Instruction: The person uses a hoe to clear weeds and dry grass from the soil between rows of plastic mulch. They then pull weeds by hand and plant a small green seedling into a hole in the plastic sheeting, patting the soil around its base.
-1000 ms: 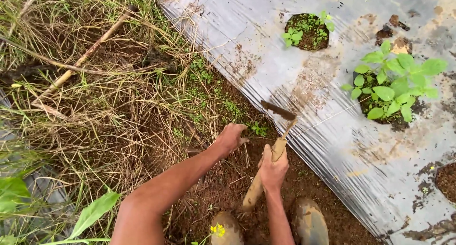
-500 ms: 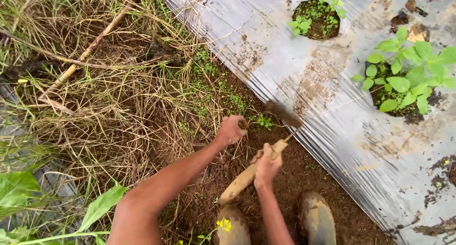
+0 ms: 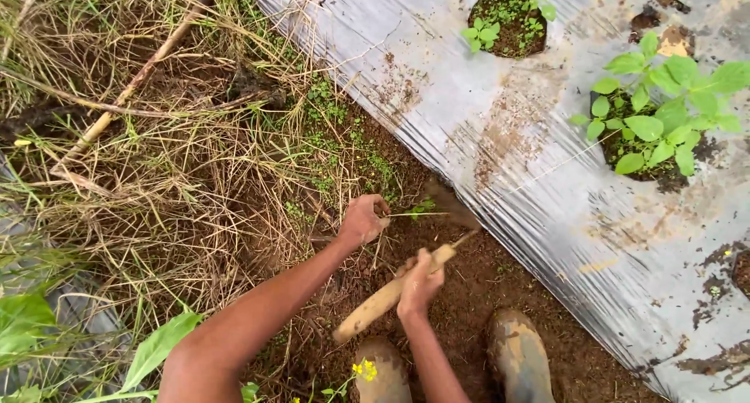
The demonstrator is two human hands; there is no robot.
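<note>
My right hand (image 3: 419,282) grips the pale wooden handle of a small hand hoe (image 3: 380,301). Its dark metal blade (image 3: 451,203) is down at the soil by the edge of the plastic sheet. My left hand (image 3: 362,218) is closed on a thin green weed stem (image 3: 418,213) that stretches toward the blade. Both hands work over bare brown soil (image 3: 469,293) between dry grass and the sheet. My two muddy boots (image 3: 516,356) stand at the bottom of the view.
Silver plastic mulch (image 3: 508,121) covers the bed on the right, with round holes holding green seedlings (image 3: 664,114) and small weeds (image 3: 504,24). Dry grass (image 3: 180,176) and a fallen cane (image 3: 125,90) lie to the left. A yellow flower (image 3: 362,369) grows near my boot.
The hoe has swung down and to the left, its handle lying flatter. My left hand has closed on the weed stem and pulled it taut.
</note>
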